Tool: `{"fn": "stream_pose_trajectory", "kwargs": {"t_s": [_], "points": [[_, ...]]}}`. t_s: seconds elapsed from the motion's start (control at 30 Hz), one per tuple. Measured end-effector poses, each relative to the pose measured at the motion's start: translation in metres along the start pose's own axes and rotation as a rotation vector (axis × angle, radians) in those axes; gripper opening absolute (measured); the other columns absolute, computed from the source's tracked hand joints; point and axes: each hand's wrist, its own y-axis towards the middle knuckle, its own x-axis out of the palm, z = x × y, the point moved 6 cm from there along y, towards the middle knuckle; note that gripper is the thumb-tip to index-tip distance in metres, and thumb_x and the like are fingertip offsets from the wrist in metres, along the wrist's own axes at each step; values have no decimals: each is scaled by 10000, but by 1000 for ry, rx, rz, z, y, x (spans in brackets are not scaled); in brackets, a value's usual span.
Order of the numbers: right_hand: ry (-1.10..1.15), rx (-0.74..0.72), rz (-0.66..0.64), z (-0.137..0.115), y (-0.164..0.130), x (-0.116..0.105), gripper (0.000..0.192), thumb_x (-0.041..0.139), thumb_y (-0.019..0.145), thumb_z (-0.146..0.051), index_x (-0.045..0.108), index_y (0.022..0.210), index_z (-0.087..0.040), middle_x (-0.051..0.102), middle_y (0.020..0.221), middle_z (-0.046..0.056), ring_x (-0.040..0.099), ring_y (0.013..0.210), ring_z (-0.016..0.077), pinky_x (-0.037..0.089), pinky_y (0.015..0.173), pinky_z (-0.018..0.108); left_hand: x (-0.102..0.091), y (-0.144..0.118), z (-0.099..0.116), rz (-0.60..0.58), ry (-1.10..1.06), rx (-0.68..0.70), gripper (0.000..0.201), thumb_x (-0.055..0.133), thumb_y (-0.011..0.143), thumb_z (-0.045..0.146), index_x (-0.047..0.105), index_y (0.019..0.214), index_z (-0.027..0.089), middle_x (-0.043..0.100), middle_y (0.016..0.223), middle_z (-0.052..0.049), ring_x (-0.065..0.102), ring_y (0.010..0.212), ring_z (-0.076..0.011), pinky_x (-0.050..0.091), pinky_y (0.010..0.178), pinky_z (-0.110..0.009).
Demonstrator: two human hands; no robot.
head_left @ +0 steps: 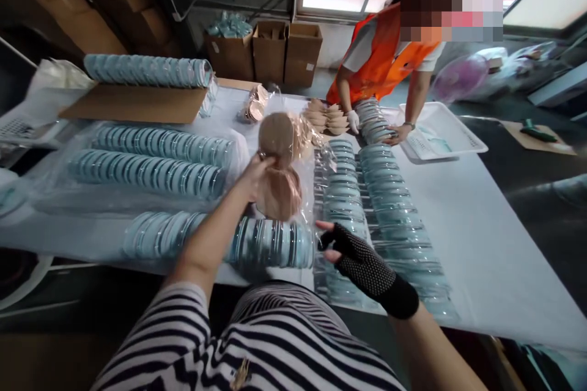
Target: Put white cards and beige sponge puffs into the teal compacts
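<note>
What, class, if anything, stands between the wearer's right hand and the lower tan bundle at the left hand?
Nothing solid is visible between the right hand and the lower tan bundle at the left hand. Crinkled clear film shows above that gap; the front blue row lies below it in the picture.

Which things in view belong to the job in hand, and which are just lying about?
In the job, it seems:
tan discs in clear plastic, held by the left hand
teal disc row, beside the right hand

Probably lying about:
green object on cardboard
stacked boxes, upper left
</note>
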Motion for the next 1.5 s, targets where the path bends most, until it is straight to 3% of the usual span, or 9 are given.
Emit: {"fn": "stream_pose_trajectory", "kwargs": {"t_s": [0.1,0.2,0.4,0.5,0.6,0.77,1.13,1.3,1.5], "points": [[114,130,77,36,-1,-14,533,609,897,-518,573,1314,-188,615,783,16,504,560,106,433,525,253,2,58,88,17,722,396,412,692,809,176,633,1208,89,722,1102,-65,655,1092,-219,497,1009,-374],[198,214,121,60,3,-14,628,645,831,-608,592,1257,-150,592,732,3,487,523,97,422,518,254,28,96,119,-38,1376,622,714,642,802,114,460,1475,267,647,1316,-67,603,1209,-282,471,1046,-426],[235,315,237,93,8,-11,698,667,757,-688,627,1198,-149,583,688,-1,469,510,99,417,521,263,19,134,-17,-370,2025,225,712,559,871,169,361,1545,282,646,1260,-162,596,1173,-370,420,1017,-505],[229,376,278,115,4,-15,705,658,755,-703,638,1198,-155,567,675,-5,453,518,101,407,527,265,-21,133,-89,-550,2024,13,942,760,761,335,289,1572,249,574,1389,-182,527,1266,-375,349,1093,-494],[229,432,326,132,1,-22,716,654,740,-721,644,1187,-161,551,665,-11,446,522,105,399,526,267,-59,135,-108,-532,1997,10,1108,838,643,513,304,1561,196,419,1533,-212,370,1396,-409,257,1147,-543],[252,436,322,137,11,-23,754,654,716,-751,638,1174,-153,544,658,-13,454,534,111,423,547,277,-81,146,-77,-466,2003,68,338,534,928,290,687,1223,230,656,1227,-147,593,1154,-304,429,965,-391],[47,285,276,115,8,-34,588,592,859,-604,641,1237,-157,661,838,64,617,727,182,545,705,351,23,86,55,-626,2084,722,193,543,907,244,731,893,208,656,911,-81,616,789,-204,357,592,-298],[-109,40,397,91,28,-42,895,724,785,-541,325,1536,-260,480,1480,165,511,1316,304,474,1054,501,62,25,116,-530,1816,760,220,539,933,286,745,923,207,687,915,-51,640,848,-198,423,674,-283],[42,-162,408,74,91,-37,1350,762,663,-696,-175,1567,-343,70,1664,176,302,1482,323,453,1077,547,85,-69,71,-892,1113,332,182,585,911,244,754,956,194,750,941,-39,674,870,-158,478,799,-242]]}}
